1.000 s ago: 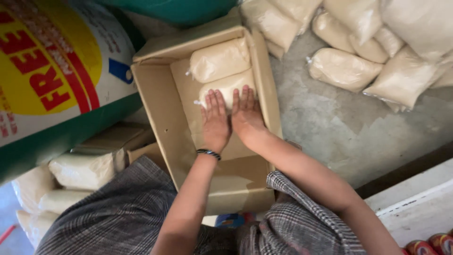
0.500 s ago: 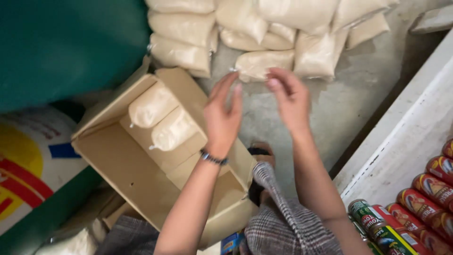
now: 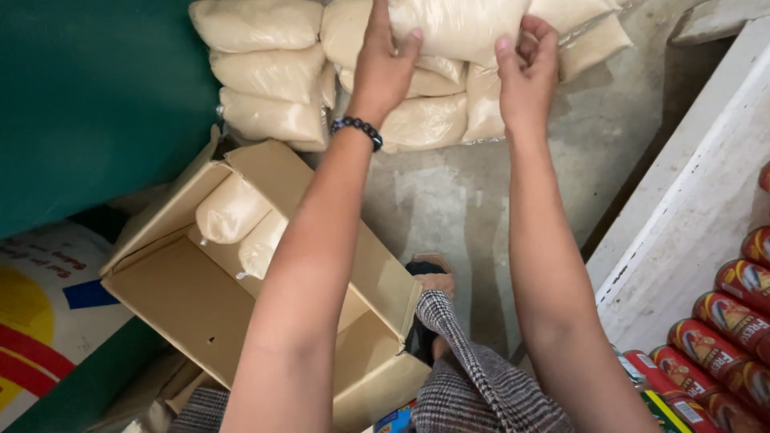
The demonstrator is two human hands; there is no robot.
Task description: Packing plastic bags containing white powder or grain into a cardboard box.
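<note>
My left hand (image 3: 383, 64) and my right hand (image 3: 525, 68) both grip a clear plastic bag of pale grain (image 3: 457, 28) at the top of the view, lifted off a pile of similar bags (image 3: 273, 80) on the concrete floor. A black bead bracelet (image 3: 357, 128) circles my left wrist. Below my left forearm sits an open cardboard box (image 3: 184, 297) with two of the same bags (image 3: 233, 210) lying at its far end.
A green wall (image 3: 88, 104) stands at left, with a large printed sack (image 3: 40, 321) below it. A white shelf edge (image 3: 690, 216) runs along the right, with red cans (image 3: 738, 321) beside it. My checked trousers (image 3: 473, 377) and foot (image 3: 437, 282) show near the box.
My hands left the box, where they pressed on the bags, and reached up to the pile. They now hold one bag. The view swung right, toward the pile.
</note>
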